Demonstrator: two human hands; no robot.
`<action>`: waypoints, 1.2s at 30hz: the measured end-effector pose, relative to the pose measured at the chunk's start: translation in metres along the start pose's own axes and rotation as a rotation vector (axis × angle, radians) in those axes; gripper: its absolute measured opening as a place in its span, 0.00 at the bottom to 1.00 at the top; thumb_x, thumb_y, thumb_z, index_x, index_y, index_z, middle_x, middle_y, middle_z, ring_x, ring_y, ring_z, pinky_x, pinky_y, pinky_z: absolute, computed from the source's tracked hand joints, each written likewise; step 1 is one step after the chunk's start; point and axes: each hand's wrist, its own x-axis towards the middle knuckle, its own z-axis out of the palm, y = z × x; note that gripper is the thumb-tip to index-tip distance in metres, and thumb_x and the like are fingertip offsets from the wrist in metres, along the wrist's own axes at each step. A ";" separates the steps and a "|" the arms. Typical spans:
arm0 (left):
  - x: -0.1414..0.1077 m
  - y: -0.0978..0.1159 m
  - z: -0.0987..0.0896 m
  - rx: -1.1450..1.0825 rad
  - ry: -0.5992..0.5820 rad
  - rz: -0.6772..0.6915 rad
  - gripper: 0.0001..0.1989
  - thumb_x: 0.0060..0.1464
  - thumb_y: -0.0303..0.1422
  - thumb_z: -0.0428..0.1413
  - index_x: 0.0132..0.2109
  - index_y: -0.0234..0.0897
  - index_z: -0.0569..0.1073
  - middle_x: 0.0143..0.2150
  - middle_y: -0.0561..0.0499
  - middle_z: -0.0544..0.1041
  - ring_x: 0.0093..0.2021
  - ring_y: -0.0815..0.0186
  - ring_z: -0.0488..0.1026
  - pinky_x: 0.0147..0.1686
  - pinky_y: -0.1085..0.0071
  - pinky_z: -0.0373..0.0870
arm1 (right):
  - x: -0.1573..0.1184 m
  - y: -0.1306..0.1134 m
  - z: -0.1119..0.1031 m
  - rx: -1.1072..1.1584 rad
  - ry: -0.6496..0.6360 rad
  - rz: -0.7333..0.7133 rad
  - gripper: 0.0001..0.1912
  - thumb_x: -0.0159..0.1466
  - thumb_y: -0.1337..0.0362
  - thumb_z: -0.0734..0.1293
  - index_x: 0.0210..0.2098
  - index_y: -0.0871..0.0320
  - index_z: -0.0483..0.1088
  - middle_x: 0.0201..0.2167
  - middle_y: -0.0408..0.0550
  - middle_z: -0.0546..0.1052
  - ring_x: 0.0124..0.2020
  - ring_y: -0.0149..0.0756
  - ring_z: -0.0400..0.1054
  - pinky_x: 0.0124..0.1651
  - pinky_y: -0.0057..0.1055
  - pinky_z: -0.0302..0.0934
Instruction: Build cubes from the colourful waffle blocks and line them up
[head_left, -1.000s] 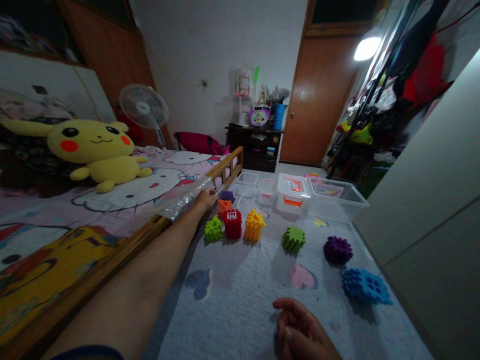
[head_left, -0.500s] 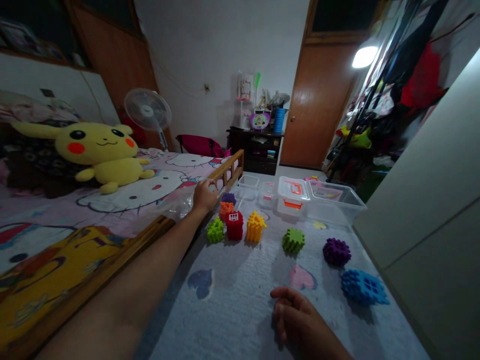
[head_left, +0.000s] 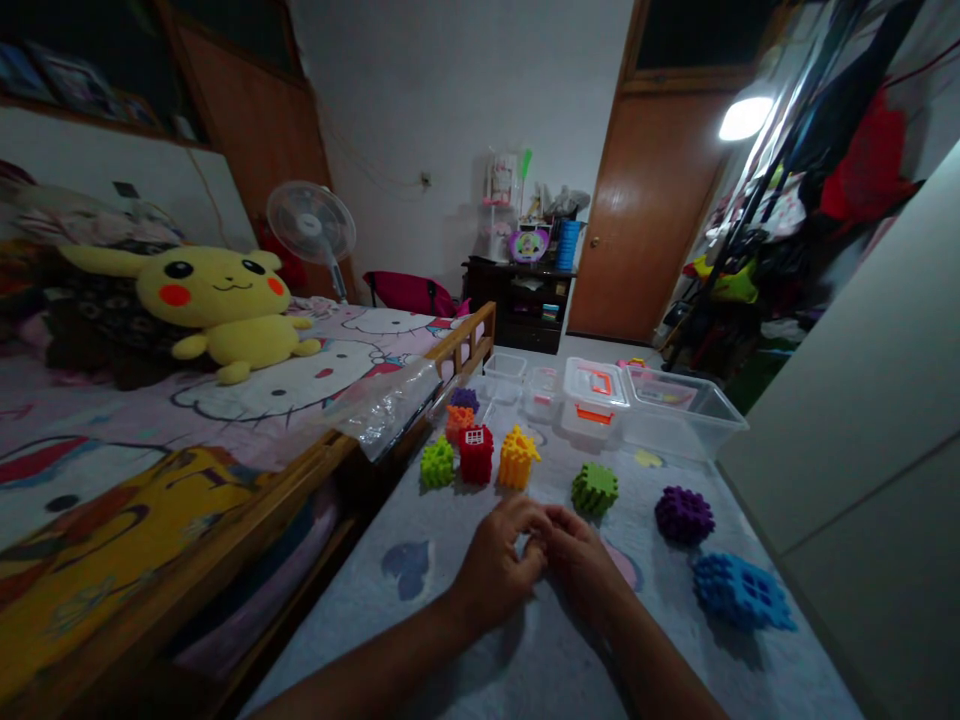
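My left hand (head_left: 496, 560) and my right hand (head_left: 581, 562) meet above the table, fingertips pressed together. Both have curled fingers, and anything small between them is hidden. Just beyond stand interlocking-block shapes: a yellow one (head_left: 517, 458), a red one (head_left: 475, 455) with a white window piece, a lime green one (head_left: 437, 464), an orange one (head_left: 459, 421) and a dark purple one (head_left: 464, 400). A green block (head_left: 595, 488) lies close past my right hand. Further right are a purple block (head_left: 684, 516) and a blue block (head_left: 742, 592) with a window piece.
Clear plastic boxes line the table's (head_left: 360, 640) far end, one box (head_left: 595, 400) with a lid and orange clasps. A wooden bed rail (head_left: 300, 485) runs along the left, with a clear plastic bag (head_left: 386, 405) over it. A white cabinet (head_left: 862, 420) borders the right.
My left hand has come back from the plastic bag by the bed rail to the table's middle. It now touches my right hand, which has moved slightly forward and closed its fingers.
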 end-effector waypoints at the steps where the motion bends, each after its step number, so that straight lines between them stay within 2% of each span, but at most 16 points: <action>1: -0.003 -0.002 0.009 -0.033 -0.024 -0.028 0.13 0.44 0.20 0.51 0.30 0.45 0.72 0.35 0.49 0.74 0.39 0.61 0.71 0.40 0.65 0.66 | 0.000 0.000 -0.001 0.012 0.000 -0.006 0.17 0.46 0.64 0.77 0.33 0.61 0.71 0.24 0.41 0.74 0.25 0.27 0.67 0.29 0.24 0.59; 4: -0.005 -0.010 0.028 -0.117 -0.009 -0.102 0.14 0.42 0.18 0.50 0.28 0.43 0.71 0.33 0.50 0.74 0.38 0.61 0.71 0.40 0.66 0.65 | 0.001 -0.002 -0.001 0.014 0.026 0.004 0.18 0.44 0.65 0.77 0.31 0.62 0.70 0.25 0.41 0.75 0.27 0.29 0.68 0.32 0.25 0.60; 7: -0.006 -0.021 0.033 -0.134 0.048 -0.140 0.12 0.43 0.19 0.50 0.28 0.42 0.70 0.32 0.50 0.73 0.36 0.63 0.71 0.38 0.67 0.65 | 0.005 -0.002 -0.002 -0.045 0.033 0.010 0.18 0.45 0.63 0.76 0.32 0.61 0.69 0.23 0.40 0.73 0.25 0.29 0.66 0.31 0.26 0.58; 9: -0.008 -0.029 0.032 -0.106 0.045 -0.143 0.11 0.43 0.19 0.50 0.28 0.41 0.70 0.31 0.51 0.72 0.35 0.64 0.69 0.37 0.69 0.64 | 0.008 -0.003 -0.005 -0.185 0.043 0.022 0.16 0.48 0.62 0.72 0.35 0.60 0.68 0.22 0.38 0.71 0.22 0.28 0.64 0.28 0.26 0.56; 11: -0.010 -0.034 0.030 -0.077 0.013 -0.154 0.11 0.44 0.18 0.49 0.27 0.39 0.68 0.30 0.51 0.70 0.35 0.65 0.68 0.36 0.70 0.63 | 0.010 -0.010 -0.008 -0.467 0.054 0.017 0.12 0.50 0.65 0.68 0.35 0.59 0.69 0.18 0.36 0.68 0.20 0.27 0.60 0.24 0.25 0.52; 14: -0.011 -0.039 0.028 -0.025 -0.040 -0.180 0.11 0.43 0.17 0.47 0.29 0.37 0.69 0.31 0.52 0.70 0.35 0.66 0.68 0.37 0.72 0.61 | 0.016 -0.041 -0.004 -0.986 0.041 -0.108 0.08 0.49 0.71 0.62 0.30 0.59 0.70 0.16 0.35 0.63 0.20 0.27 0.58 0.24 0.24 0.50; 17: -0.008 -0.043 0.029 0.042 -0.154 -0.187 0.13 0.39 0.17 0.47 0.31 0.36 0.71 0.31 0.52 0.71 0.35 0.67 0.68 0.36 0.73 0.60 | 0.034 -0.088 0.014 -1.267 0.004 -0.245 0.11 0.53 0.72 0.60 0.33 0.58 0.71 0.18 0.37 0.67 0.21 0.28 0.61 0.26 0.24 0.52; 20: -0.005 -0.049 0.031 0.079 -0.224 -0.180 0.15 0.38 0.17 0.48 0.32 0.35 0.73 0.31 0.52 0.72 0.33 0.68 0.68 0.33 0.74 0.59 | 0.073 -0.126 0.039 -1.422 0.031 -0.413 0.12 0.57 0.71 0.59 0.37 0.59 0.71 0.22 0.41 0.72 0.25 0.30 0.66 0.29 0.25 0.56; 22: -0.003 -0.053 0.031 0.084 -0.233 -0.177 0.15 0.40 0.17 0.49 0.33 0.35 0.73 0.31 0.52 0.72 0.33 0.68 0.68 0.33 0.74 0.59 | 0.109 -0.138 0.054 -1.572 0.054 -0.485 0.13 0.58 0.72 0.60 0.40 0.59 0.72 0.29 0.45 0.77 0.30 0.31 0.69 0.33 0.25 0.59; 25: 0.000 -0.058 0.031 0.093 -0.248 -0.181 0.15 0.41 0.18 0.49 0.34 0.35 0.73 0.31 0.51 0.73 0.33 0.67 0.69 0.33 0.74 0.60 | 0.163 -0.135 0.065 -1.703 0.080 -0.489 0.17 0.57 0.76 0.60 0.42 0.60 0.74 0.39 0.49 0.79 0.40 0.34 0.71 0.43 0.26 0.61; 28: 0.003 -0.063 0.030 0.088 -0.263 -0.159 0.16 0.39 0.17 0.49 0.34 0.35 0.73 0.31 0.51 0.73 0.32 0.67 0.69 0.33 0.74 0.60 | 0.203 -0.120 0.067 -1.760 0.081 -0.487 0.23 0.55 0.79 0.59 0.48 0.62 0.72 0.48 0.53 0.76 0.51 0.36 0.68 0.53 0.28 0.58; 32: 0.005 -0.069 0.030 0.036 -0.258 -0.188 0.19 0.37 0.17 0.50 0.38 0.34 0.74 0.31 0.52 0.73 0.29 0.69 0.67 0.31 0.75 0.60 | 0.231 -0.106 0.063 -1.831 0.073 -0.475 0.29 0.56 0.81 0.58 0.56 0.61 0.66 0.56 0.56 0.70 0.55 0.39 0.65 0.55 0.30 0.58; 36: 0.007 -0.070 0.030 -0.024 -0.231 -0.263 0.23 0.38 0.17 0.50 0.43 0.35 0.74 0.32 0.53 0.73 0.27 0.72 0.64 0.30 0.75 0.59 | 0.245 -0.104 0.061 -1.897 0.051 -0.429 0.28 0.57 0.82 0.57 0.55 0.61 0.67 0.54 0.57 0.72 0.53 0.40 0.68 0.52 0.32 0.60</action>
